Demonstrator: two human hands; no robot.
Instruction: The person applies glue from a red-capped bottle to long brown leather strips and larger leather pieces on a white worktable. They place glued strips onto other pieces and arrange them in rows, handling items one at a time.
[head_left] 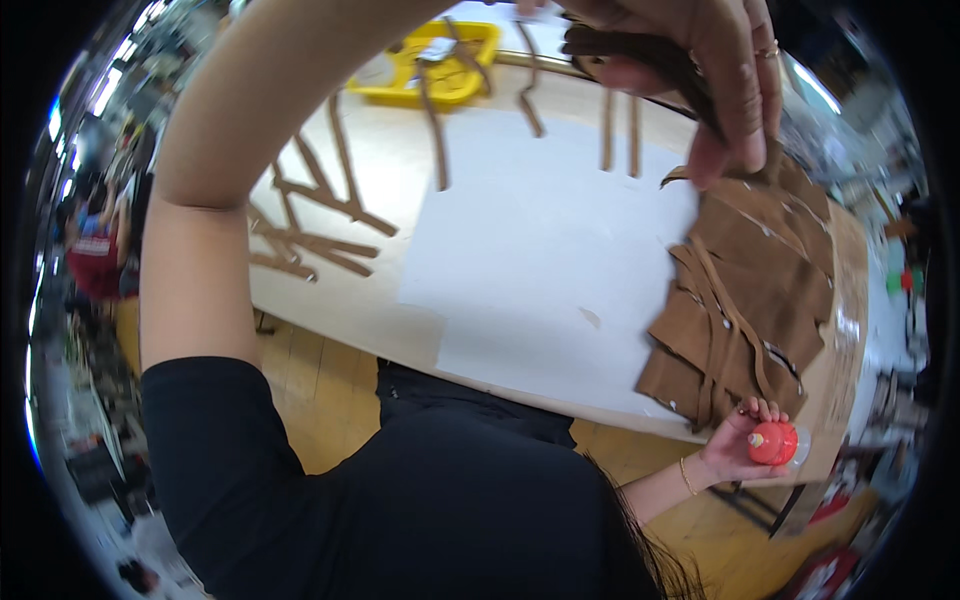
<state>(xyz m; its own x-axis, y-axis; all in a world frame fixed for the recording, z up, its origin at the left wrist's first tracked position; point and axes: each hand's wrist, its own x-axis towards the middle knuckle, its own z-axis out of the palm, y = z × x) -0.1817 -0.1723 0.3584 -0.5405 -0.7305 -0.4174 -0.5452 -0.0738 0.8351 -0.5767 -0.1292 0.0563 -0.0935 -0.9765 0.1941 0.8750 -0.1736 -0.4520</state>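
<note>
The left hand (pixel 735 75) in my feed, upper right of the frame, curls its fingers around dark brown strips (pixel 650 47). At lower right, I see the right hand (pixel 732 450) gripping a red-topped bottle (pixel 773 443) beside stacked brown pieces (pixel 765 255).

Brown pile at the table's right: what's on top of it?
On the brown pile: narrow brown strips and small white spots. The left hand covers part of its far edge; whatever lies beneath the upper pieces is hidden.
</note>
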